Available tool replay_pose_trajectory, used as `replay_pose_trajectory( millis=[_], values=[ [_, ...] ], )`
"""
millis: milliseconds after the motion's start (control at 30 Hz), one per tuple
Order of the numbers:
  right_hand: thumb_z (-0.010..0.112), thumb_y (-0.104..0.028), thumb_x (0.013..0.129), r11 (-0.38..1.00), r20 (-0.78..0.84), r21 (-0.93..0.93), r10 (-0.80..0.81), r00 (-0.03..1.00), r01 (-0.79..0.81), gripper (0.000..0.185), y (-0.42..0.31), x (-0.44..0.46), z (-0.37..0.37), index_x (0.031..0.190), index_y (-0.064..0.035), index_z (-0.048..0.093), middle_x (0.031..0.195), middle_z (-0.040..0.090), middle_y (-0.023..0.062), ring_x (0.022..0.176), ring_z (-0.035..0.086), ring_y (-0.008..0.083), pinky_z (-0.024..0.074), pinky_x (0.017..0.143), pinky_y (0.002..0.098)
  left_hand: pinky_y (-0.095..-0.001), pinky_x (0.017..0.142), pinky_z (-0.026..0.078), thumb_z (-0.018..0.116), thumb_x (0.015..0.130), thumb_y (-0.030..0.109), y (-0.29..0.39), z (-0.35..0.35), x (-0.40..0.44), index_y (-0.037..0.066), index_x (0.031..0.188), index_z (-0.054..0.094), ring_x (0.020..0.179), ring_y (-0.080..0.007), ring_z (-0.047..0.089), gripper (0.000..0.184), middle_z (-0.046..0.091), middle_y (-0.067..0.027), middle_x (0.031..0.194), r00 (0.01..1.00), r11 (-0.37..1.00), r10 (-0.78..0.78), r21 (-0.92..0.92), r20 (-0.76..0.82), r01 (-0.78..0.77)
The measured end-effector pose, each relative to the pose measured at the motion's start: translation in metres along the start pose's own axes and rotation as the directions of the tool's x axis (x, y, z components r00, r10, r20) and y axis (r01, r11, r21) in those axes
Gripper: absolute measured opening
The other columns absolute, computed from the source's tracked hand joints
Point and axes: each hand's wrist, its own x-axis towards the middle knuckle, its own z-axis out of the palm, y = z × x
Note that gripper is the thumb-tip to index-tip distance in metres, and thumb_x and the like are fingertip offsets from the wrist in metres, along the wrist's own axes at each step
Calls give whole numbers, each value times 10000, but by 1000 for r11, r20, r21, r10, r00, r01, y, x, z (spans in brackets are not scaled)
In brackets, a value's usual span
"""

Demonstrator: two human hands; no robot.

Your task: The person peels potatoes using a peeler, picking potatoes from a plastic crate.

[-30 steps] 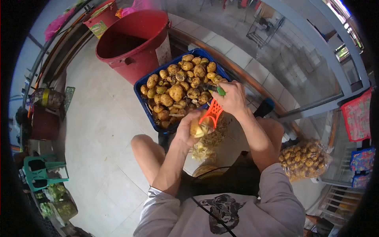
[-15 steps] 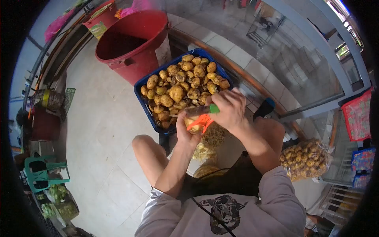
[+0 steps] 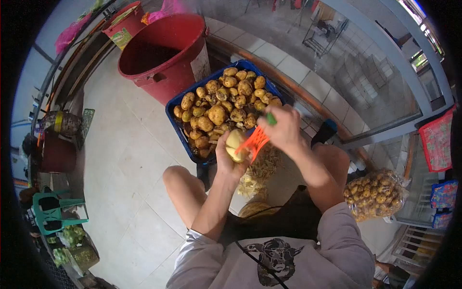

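My left hand (image 3: pixel 227 158) is wrapped round a pale, partly peeled potato (image 3: pixel 235 143). An orange peeler (image 3: pixel 255 143) is gripped in my right hand (image 3: pixel 285 129), its head at the potato's right side. A green handle end (image 3: pixel 271 119) shows at the same hand; what it belongs to is hard to make out. Just beyond both hands sits a blue crate (image 3: pixel 176 126) of unpeeled, dirty potatoes (image 3: pixel 217 114). Beneath the hands, between my legs, lies a pile of peelings (image 3: pixel 260 173).
A large red bin (image 3: pixel 163 77) stands behind the crate at the left. To my right is a clear bag of potatoes (image 3: pixel 375 192). Farther left are a green stool (image 3: pixel 55 212) and vegetables (image 3: pixel 72 236). Glass panels (image 3: pixel 370 72) line the right.
My right hand has drawn the peeler back to the right from across the potato. The potato in my left hand now shows more of its pale surface.
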Motion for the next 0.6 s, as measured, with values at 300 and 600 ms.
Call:
replay_pose_trajectory(
  millis=[300,600],
  values=[
    [694,-243,778,989,55,-92,123,991,-118,234,36,24,8,684,-43,616,575,581,118,529,583,276,434,542,414,-344,615,471,592,792,369,-2,-12,-4,40,1128,587,760,-265,586,471,629,-179,943,950,941,-258,269,174,206],
    [714,-261,774,997,0,11,70,998,-70,231,13,3,7,770,-38,654,595,597,135,514,595,260,449,517,403,-370,717,527,486,883,381,2,6,-10,24,1064,583,865,-280,624,411,631,-186,998,983,998,-40,50,181,32]
  ],
)
